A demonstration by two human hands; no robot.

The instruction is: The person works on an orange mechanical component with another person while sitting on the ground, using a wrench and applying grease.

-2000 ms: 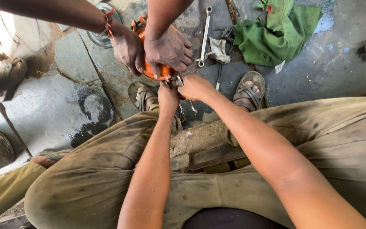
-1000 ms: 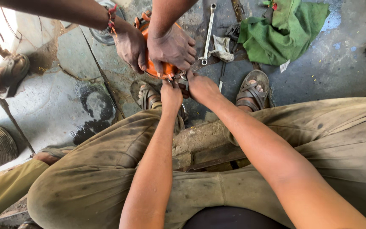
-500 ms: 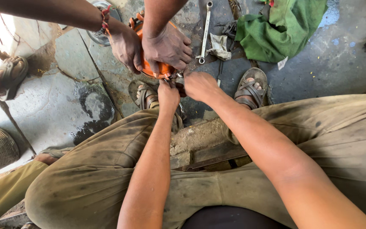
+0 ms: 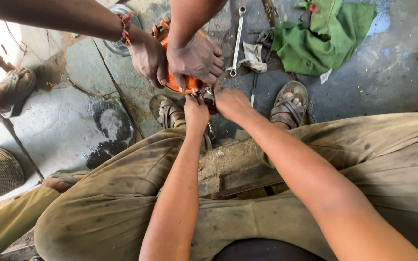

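Observation:
An orange machine part [image 4: 180, 83] sits on the floor between my feet. Another person's two hands [image 4: 194, 60] press on it from above and cover most of it. My left hand [image 4: 196, 107] reaches to its near edge, fingers pinched around a small metal piece there. My right hand [image 4: 229, 99] is beside it, fingertips on the same spot. What exactly each hand grips is hidden by the fingers.
A combination wrench [image 4: 237, 38] lies on the concrete beyond the part, next to a grey rag [image 4: 253, 55] and a green cloth [image 4: 330, 36]. My sandalled feet [image 4: 289, 104] flank the work. Another person's sandalled foot [image 4: 10, 89] is at the left edge.
The hands stay on the orange part with only slight shifts. The view has wobbled a little; nothing was picked up or let go.

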